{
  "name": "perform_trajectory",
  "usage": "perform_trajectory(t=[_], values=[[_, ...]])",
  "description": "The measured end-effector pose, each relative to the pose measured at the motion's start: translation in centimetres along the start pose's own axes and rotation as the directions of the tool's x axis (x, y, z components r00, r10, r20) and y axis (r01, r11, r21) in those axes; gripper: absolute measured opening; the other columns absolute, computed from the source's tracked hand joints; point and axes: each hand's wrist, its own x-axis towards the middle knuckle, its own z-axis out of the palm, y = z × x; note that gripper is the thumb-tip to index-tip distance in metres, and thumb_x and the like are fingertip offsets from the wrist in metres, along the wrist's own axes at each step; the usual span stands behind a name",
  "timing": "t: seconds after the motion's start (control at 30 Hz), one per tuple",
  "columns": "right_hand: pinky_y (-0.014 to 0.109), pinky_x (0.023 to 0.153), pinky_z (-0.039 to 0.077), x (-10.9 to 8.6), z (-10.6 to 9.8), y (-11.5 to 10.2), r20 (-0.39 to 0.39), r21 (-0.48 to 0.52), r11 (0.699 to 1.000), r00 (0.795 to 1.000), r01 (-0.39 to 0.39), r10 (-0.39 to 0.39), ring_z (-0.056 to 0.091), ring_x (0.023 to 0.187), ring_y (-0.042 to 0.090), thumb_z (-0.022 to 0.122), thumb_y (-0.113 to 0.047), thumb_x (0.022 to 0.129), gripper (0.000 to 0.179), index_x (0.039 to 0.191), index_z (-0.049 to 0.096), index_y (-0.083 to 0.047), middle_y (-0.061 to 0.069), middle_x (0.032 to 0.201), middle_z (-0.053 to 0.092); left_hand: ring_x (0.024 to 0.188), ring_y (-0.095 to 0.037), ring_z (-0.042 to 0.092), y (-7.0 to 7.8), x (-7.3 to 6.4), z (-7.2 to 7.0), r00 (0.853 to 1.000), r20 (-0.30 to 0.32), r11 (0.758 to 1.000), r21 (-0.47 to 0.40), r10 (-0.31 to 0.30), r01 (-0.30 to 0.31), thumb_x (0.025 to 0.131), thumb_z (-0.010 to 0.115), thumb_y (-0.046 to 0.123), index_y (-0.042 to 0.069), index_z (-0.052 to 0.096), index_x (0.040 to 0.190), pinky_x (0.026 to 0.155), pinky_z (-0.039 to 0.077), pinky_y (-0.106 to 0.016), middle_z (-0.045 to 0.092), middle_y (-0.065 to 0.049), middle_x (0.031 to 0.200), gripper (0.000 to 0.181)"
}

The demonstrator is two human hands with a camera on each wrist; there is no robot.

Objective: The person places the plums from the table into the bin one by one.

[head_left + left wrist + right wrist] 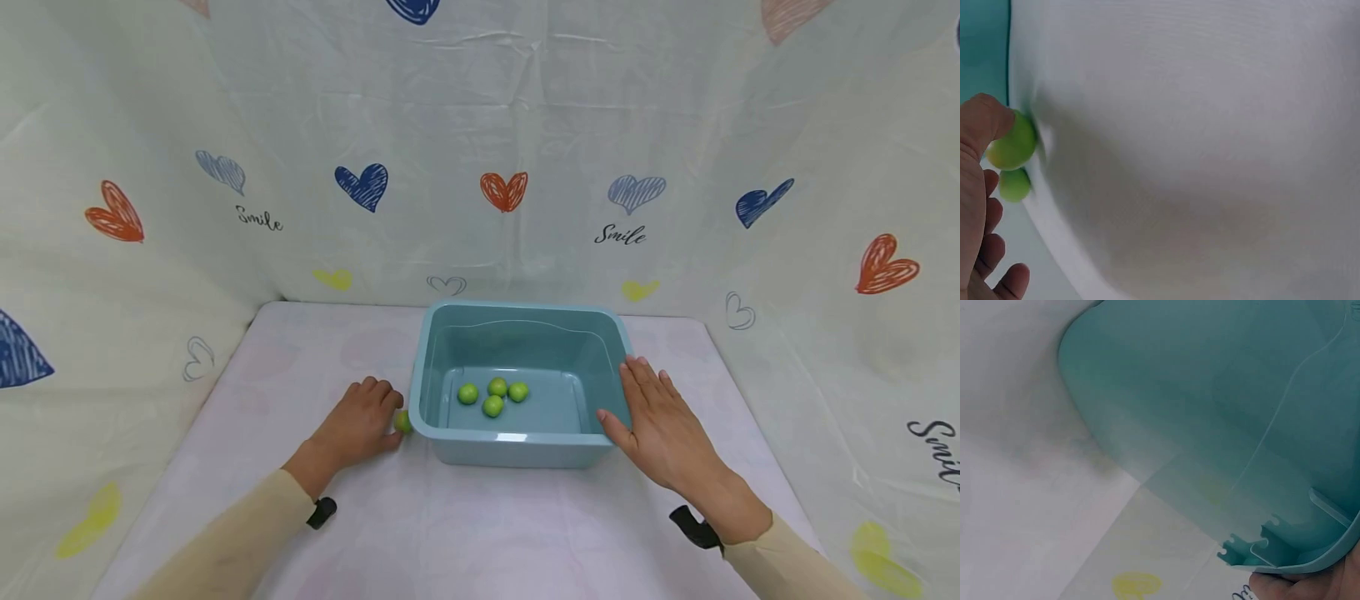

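Note:
A blue-green plastic tub (517,450) stands on the table, with several small green balls (492,406) on its floor. Against its left side, my left hand (360,425) pinches a green ball (1011,142) between thumb and curled fingers. Just beyond it, another green ball (1014,185) shows in the left wrist view; the head view reveals only one green ball (402,422) there. My right hand (663,429) lies along the tub's right wall with straight fingers, its thumb near the front corner. In the right wrist view, fingers (1297,587) touch beneath the tub's rim (1335,550).
A pale cloth (480,533) covers the table. Behind and at both sides hangs a light curtain (450,125) printed with hearts and the word Smile. Each wrist wears a black band (321,512).

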Motion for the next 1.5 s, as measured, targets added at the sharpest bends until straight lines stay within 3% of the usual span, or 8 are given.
perform_trajectory(t=[0.37, 0.57, 0.7, 0.83, 1.03, 1.17, 1.3, 1.5], values=[[0.061, 0.127, 0.022, 0.0, 0.1, 0.0, -0.009, 0.005, 1.0, 1.0, 0.003, -0.003, 0.026, 0.158, 0.046, 0.054, -0.047, 0.106, 0.081, 0.157, 0.034, 0.013, 0.029, 0.167, 0.033, 0.095, -0.022, 0.047, 0.3, -0.1, 1.0, 0.999, -0.045, 1.0, 0.009, -0.003, 0.004, 0.085, 0.083, 0.038, 0.01, 0.065, 0.107, 0.084, 0.043, -0.039, 0.057, -0.002, 0.099, 0.039], [0.061, 0.126, 0.023, 0.0, 0.2, 0.0, -0.01, 0.011, 1.0, 1.0, 0.0, 0.0, 0.026, 0.158, 0.046, 0.054, -0.046, 0.106, 0.081, 0.157, 0.033, 0.013, 0.03, 0.167, 0.032, 0.094, -0.022, 0.045, 0.0, 0.1, 0.8, 1.0, -0.015, 1.0, -0.011, -0.022, 0.022, 0.085, 0.081, 0.035, 0.01, 0.064, 0.105, 0.084, 0.041, -0.039, 0.054, -0.001, 0.096, 0.037], [0.061, 0.126, 0.023, 0.1, 0.2, -0.1, -0.003, 0.018, 1.0, 1.0, 0.001, -0.001, 0.026, 0.158, 0.046, 0.054, -0.046, 0.106, 0.082, 0.157, 0.033, 0.013, 0.03, 0.167, 0.032, 0.096, -0.024, 0.047, -1.3, 0.4, -0.9, 0.995, -0.001, 0.994, -0.045, -0.097, 0.096, 0.086, 0.079, 0.035, 0.007, 0.065, 0.108, 0.089, 0.044, -0.044, 0.056, -0.004, 0.099, 0.039], [0.061, 0.126, 0.023, 0.1, 0.2, -0.1, -0.007, 0.016, 1.0, 1.0, 0.004, -0.003, 0.026, 0.158, 0.046, 0.055, -0.046, 0.106, 0.081, 0.157, 0.033, 0.013, 0.03, 0.166, 0.032, 0.099, -0.029, 0.05, -3.3, 1.6, -4.5, 0.988, -0.084, 0.991, -0.026, -0.13, 0.129, 0.087, 0.081, 0.037, 0.005, 0.066, 0.109, 0.091, 0.046, -0.049, 0.061, -0.009, 0.103, 0.041], [0.061, 0.126, 0.023, 0.0, 0.1, 0.0, -0.01, 0.013, 1.0, 1.0, 0.004, -0.004, 0.027, 0.158, 0.046, 0.055, -0.046, 0.106, 0.081, 0.157, 0.034, 0.014, 0.03, 0.166, 0.033, 0.092, -0.031, 0.051, -4.2, 4.8, -11.4, 0.957, -0.283, 0.996, 0.081, 0.063, -0.041, 0.085, 0.081, 0.037, 0.002, 0.066, 0.104, 0.083, 0.047, -0.045, 0.064, -0.013, 0.1, 0.042], [0.062, 0.126, 0.024, -0.1, 0.0, 0.0, -0.018, 0.016, 1.0, 1.0, 0.002, -0.001, 0.027, 0.157, 0.046, 0.056, -0.045, 0.105, 0.081, 0.156, 0.034, 0.014, 0.03, 0.166, 0.033, 0.091, -0.029, 0.05, -2.5, 7.4, -14.9, 0.922, -0.31, 0.97, 0.145, 0.231, -0.194, 0.086, 0.078, 0.041, 0.004, 0.067, 0.103, 0.08, 0.045, -0.041, 0.064, -0.01, 0.097, 0.042], [0.062, 0.125, 0.025, -0.1, 0.1, -0.1, -0.027, 0.015, 1.0, 1.0, 0.001, -0.001, 0.028, 0.157, 0.047, 0.057, -0.044, 0.105, 0.081, 0.156, 0.035, 0.014, 0.031, 0.165, 0.034, 0.092, -0.028, 0.051, -0.1, 9.9, -16.7, 0.893, -0.273, 0.933, 0.142, 0.358, -0.331, 0.09, 0.076, 0.044, 0.006, 0.067, 0.104, 0.081, 0.045, -0.04, 0.063, -0.008, 0.098, 0.042], [0.062, 0.126, 0.024, -0.1, 0.2, -0.1, -0.019, 0.013, 1.0, 1.0, -0.006, 0.007, 0.027, 0.157, 0.046, 0.057, -0.045, 0.105, 0.081, 0.156, 0.035, 0.014, 0.03, 0.166, 0.034, 0.093, -0.027, 0.052, 3.1, 13.4, -16.8, 0.845, -0.241, 0.879, 0.146, 0.477, -0.454, 0.093, 0.073, 0.045, 0.006, 0.065, 0.106, 0.083, 0.046, -0.039, 0.063, -0.008, 0.101, 0.042]])
